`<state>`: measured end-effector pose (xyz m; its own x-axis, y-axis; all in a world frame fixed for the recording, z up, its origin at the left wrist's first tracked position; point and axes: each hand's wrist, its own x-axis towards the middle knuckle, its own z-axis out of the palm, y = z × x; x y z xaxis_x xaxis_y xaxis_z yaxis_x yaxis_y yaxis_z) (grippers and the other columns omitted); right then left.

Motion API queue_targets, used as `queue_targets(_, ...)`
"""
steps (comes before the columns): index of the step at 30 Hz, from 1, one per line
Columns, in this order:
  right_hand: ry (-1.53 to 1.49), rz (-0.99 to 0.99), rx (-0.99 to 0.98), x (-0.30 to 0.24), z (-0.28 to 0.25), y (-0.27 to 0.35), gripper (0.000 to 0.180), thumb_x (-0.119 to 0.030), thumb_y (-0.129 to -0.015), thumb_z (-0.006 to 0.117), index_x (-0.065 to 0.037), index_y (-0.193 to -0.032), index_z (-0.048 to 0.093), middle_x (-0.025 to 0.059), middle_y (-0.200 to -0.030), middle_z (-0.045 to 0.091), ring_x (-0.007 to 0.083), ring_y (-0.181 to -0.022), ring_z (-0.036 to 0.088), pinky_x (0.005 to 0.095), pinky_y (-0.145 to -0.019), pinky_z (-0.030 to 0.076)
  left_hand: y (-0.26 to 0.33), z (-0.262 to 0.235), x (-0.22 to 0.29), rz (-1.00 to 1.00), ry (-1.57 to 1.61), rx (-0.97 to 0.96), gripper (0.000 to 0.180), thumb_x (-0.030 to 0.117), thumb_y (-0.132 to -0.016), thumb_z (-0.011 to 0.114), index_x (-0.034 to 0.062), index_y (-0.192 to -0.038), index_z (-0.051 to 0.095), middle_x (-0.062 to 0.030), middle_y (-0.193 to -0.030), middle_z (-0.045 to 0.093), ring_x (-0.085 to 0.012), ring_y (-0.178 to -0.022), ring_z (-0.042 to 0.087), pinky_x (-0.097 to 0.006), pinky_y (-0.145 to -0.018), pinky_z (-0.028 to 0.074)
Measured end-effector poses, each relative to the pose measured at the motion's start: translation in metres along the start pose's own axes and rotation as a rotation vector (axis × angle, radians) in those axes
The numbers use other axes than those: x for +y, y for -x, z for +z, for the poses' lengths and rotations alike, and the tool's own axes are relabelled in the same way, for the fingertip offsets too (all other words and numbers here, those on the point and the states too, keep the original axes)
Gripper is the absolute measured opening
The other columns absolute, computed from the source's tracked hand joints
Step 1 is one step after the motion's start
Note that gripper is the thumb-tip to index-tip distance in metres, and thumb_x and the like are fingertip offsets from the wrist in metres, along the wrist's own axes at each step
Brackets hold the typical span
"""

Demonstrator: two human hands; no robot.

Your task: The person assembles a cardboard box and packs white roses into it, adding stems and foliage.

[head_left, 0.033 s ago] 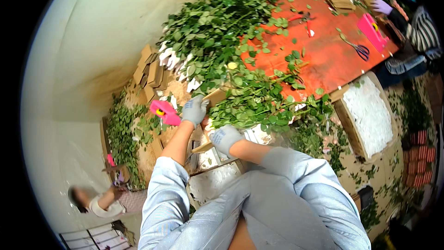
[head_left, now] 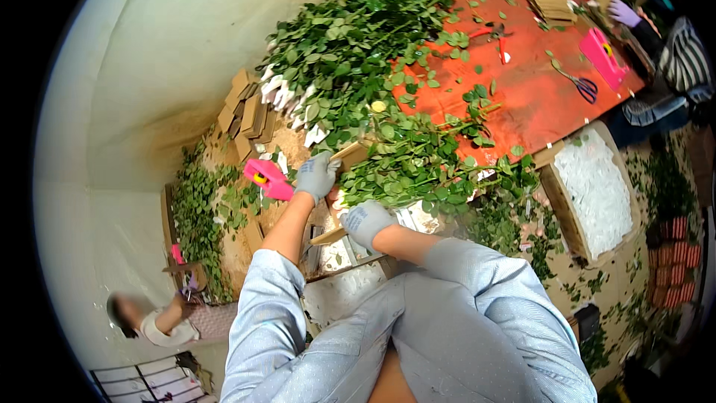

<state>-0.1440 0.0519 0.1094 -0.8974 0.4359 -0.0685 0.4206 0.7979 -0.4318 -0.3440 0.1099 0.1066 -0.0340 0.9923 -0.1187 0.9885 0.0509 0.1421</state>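
My left hand [head_left: 317, 177], in a grey glove, is curled at the lower-left end of a bunch of leafy green stems [head_left: 410, 157]. A brown board edge [head_left: 350, 154] stands right beside its fingers. My right hand [head_left: 365, 224], gloved alike, is closed at the near side of the same bunch. Between the hands a little pale pink shows, too small to name. What either hand grips is hidden. Left of my left hand lies a bright pink tape dispenser [head_left: 268, 179] with a yellow centre. A second board edge [head_left: 328, 236] sits just left of my right hand.
A large leafy heap [head_left: 358, 37] lies behind, beside folded cardboard pieces [head_left: 253, 116]. On the red tabletop [head_left: 533, 97] are red-handled pruners [head_left: 496, 36], scissors [head_left: 585, 88] and another pink dispenser [head_left: 603, 57]. A wooden box [head_left: 593, 190] holds white material. Other people work at right and lower left.
The whole view has shifted very slightly. My hands keep the same place at the bunch. The person at lower left has moved an arm a little.
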Motion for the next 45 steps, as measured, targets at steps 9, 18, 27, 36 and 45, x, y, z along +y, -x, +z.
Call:
queue_targets(9, -0.021, 0.026, -0.065, 0.004, -0.004, -0.003, 0.018, -0.015, -0.093, 0.056, -0.007, -0.103, 0.069, 0.0153, -0.099, 0.073, 0.0299, -0.09, 0.073, 0.0421, -0.075, 0.058, 0.071, -0.041, -0.02, 0.005, 0.246, 0.211, 0.037, 0.015, -0.089, 0.068, 0.0027, -0.124, 0.062, -0.0215, -0.122, 0.063, -0.0393, -0.113, 0.059, -0.042, -0.102, 0.047)
queue_targets(18, -0.055, 0.084, 0.008, 0.002, -0.007, 0.001, 0.015, -0.017, -0.089, 0.059, -0.009, -0.093, 0.071, 0.0135, -0.09, 0.073, 0.0313, -0.085, 0.072, 0.042, -0.071, 0.057, 0.069, 0.057, -0.05, 0.131, 0.153, -0.211, 0.056, 0.024, -0.093, 0.058, 0.0015, -0.143, 0.047, -0.0242, -0.152, 0.044, -0.0392, -0.137, 0.047, -0.044, -0.113, 0.04)
queue_targets(27, -0.016, 0.164, 0.008, -0.007, 0.003, -0.008, 0.015, -0.019, -0.083, 0.064, -0.011, -0.091, 0.074, 0.0105, -0.089, 0.073, 0.0291, -0.086, 0.072, 0.0401, -0.071, 0.058, 0.076, 0.063, -0.06, 0.155, 0.042, -0.311, 0.058, 0.019, -0.093, 0.057, 0.003, -0.147, 0.044, -0.0216, -0.159, 0.036, -0.0397, -0.137, 0.048, -0.045, -0.112, 0.04)
queue_targets(36, 0.02, 0.168, -0.266, -0.019, -0.018, -0.025, 0.032, -0.029, -0.097, 0.058, -0.01, -0.123, 0.06, 0.016, -0.123, 0.061, 0.0343, -0.112, 0.063, 0.0427, -0.093, 0.05, 0.094, 0.053, -0.094, 0.197, 0.289, -0.081, 0.054, 0.017, -0.095, 0.058, 0.0055, -0.146, 0.046, -0.0217, -0.151, 0.043, -0.041, -0.13, 0.05, -0.046, -0.108, 0.044)
queue_targets(45, -0.193, 0.045, -0.609, 0.01, -0.026, -0.047, 0.052, -0.041, -0.096, 0.061, -0.007, -0.135, 0.057, 0.0231, -0.127, 0.062, 0.041, -0.116, 0.061, 0.045, -0.098, 0.049, 0.158, -0.005, -0.073, 0.167, 0.704, -0.091, 0.045, 0.034, -0.095, 0.062, 0.0066, -0.131, 0.062, -0.0166, -0.123, 0.065, -0.0363, -0.114, 0.061, -0.044, -0.1, 0.049)
